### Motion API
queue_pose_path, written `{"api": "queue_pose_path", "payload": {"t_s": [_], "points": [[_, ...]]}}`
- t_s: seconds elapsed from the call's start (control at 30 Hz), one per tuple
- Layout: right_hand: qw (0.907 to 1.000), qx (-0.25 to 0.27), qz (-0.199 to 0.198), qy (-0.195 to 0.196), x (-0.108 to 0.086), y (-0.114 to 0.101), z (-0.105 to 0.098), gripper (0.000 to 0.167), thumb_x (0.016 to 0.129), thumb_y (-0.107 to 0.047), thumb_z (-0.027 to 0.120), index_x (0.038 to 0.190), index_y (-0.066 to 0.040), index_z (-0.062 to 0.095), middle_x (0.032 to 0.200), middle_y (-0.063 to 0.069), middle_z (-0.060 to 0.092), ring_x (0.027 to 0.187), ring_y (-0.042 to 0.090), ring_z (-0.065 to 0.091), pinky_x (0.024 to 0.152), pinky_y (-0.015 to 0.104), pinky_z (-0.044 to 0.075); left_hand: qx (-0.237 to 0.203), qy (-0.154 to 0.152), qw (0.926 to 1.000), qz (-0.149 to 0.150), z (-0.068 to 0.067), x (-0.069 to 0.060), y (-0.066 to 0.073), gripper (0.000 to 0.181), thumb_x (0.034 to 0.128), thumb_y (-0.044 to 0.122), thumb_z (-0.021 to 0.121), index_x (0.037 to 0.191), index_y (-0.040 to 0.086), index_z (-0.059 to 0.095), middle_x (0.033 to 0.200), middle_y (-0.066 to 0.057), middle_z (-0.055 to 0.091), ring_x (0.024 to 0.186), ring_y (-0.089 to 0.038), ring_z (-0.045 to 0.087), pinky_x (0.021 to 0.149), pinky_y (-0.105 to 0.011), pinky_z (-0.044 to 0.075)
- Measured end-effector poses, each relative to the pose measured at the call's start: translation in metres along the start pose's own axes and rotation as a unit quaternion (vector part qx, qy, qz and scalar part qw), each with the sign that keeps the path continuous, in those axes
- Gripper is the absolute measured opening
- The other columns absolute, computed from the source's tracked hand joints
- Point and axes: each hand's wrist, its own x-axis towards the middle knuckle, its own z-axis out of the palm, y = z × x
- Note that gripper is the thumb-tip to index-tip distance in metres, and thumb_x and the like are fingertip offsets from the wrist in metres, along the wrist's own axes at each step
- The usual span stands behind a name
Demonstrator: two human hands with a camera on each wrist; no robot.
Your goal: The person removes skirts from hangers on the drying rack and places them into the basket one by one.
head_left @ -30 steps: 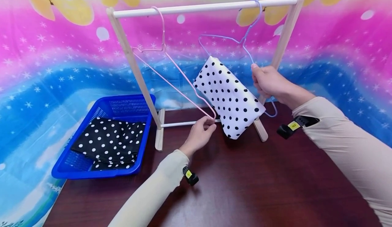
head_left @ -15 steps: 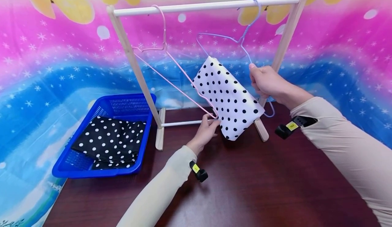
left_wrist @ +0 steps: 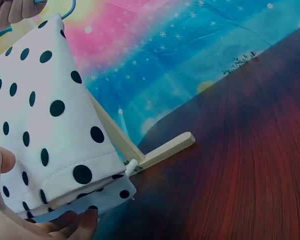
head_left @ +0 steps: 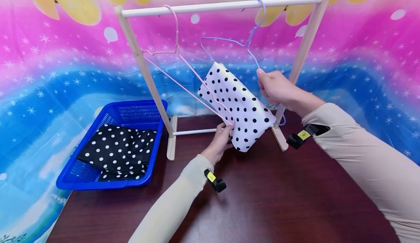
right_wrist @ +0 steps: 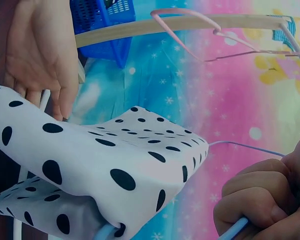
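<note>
A blue hanger (head_left: pixel 252 52) hooks over the rack's top bar, carrying a folded white cloth with black dots (head_left: pixel 237 102). The right hand (head_left: pixel 279 88) grips the hanger's right shoulder; curled fingers show around the blue wire in the right wrist view (right_wrist: pixel 257 202). At the cloth's lower left edge is the left hand (head_left: pixel 219 144), its thumb on the near side and fingers below the edge in the left wrist view (left_wrist: pixel 45 220). Those fingers look extended, not closed together. A pink hanger (head_left: pixel 193 71) tilts down from the bar, its low end beside the left thumb, overlapping the cloth.
A blue basket (head_left: pixel 65 179) stands at the left with black, white-dotted cloth (head_left: pixel 113 150) inside. The wooden rack (head_left: pixel 149 77) has uprights on both sides, feet on the dark table (head_left: pixel 279 195) and a low white crossbar (head_left: pixel 193 132). A printed backdrop (head_left: pixel 82 61) surrounds it.
The right hand, blue hanger and white cloth have moved left, the hook sliding along the bar. The left hand has moved slightly right and up to the cloth's edge.
</note>
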Motion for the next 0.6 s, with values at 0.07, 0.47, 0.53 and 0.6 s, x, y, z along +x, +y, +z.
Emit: {"api": "queue_pose_path", "payload": {"t_s": [0.07, 0.47, 0.53, 0.6], "points": [[1.0000, -0.002, 0.001, 0.001, 0.001, -0.001, 0.002, 0.057, 0.108, -0.054, 0.023, 0.069, -0.014, 0.032, 0.051, -0.007, 0.028, 0.043, 0.009, 0.022, 0.044, 0.025, 0.022, -0.013, 0.001, 0.9999, -0.007, -0.002, 0.001, 0.000, 0.066, 0.0994, 0.038, 0.054, 0.152, 0.011, 0.026, 0.143, -0.016, 0.051, 0.113, -0.024, 0.060, 0.090, -0.038, 0.052], [1.0000, -0.008, 0.004, -0.003, 0.003, -0.003, 0.005, 0.059, 0.107, -0.056, 0.023, 0.067, -0.014, 0.035, 0.051, -0.007, 0.028, 0.042, 0.010, 0.023, 0.044, 0.026, 0.022, -0.164, -0.033, 0.9858, -0.018, -0.010, 0.007, 0.001, 0.047, 0.0986, 0.028, 0.054, 0.140, 0.017, 0.035, 0.111, 0.001, 0.062, 0.099, -0.014, 0.060, 0.087, -0.030, 0.047], [1.0000, -0.008, 0.004, -0.003, 0.004, -0.002, 0.005, 0.059, 0.107, -0.055, 0.023, 0.067, -0.014, 0.034, 0.051, -0.007, 0.028, 0.042, 0.010, 0.023, 0.044, 0.026, 0.022, -0.173, -0.032, 0.9842, -0.015, -0.011, 0.007, 0.000, 0.043, 0.0991, 0.028, 0.055, 0.137, 0.017, 0.038, 0.108, 0.002, 0.063, 0.096, -0.013, 0.061, 0.085, -0.029, 0.048], [0.9999, -0.008, 0.005, -0.002, 0.004, -0.002, 0.005, 0.058, 0.107, -0.055, 0.023, 0.068, -0.014, 0.034, 0.051, -0.007, 0.028, 0.042, 0.010, 0.023, 0.044, 0.026, 0.022, -0.183, -0.027, 0.9827, -0.013, -0.012, 0.007, -0.001, 0.041, 0.1000, 0.028, 0.055, 0.136, 0.017, 0.039, 0.109, 0.002, 0.063, 0.096, -0.013, 0.061, 0.085, -0.029, 0.049]]}}
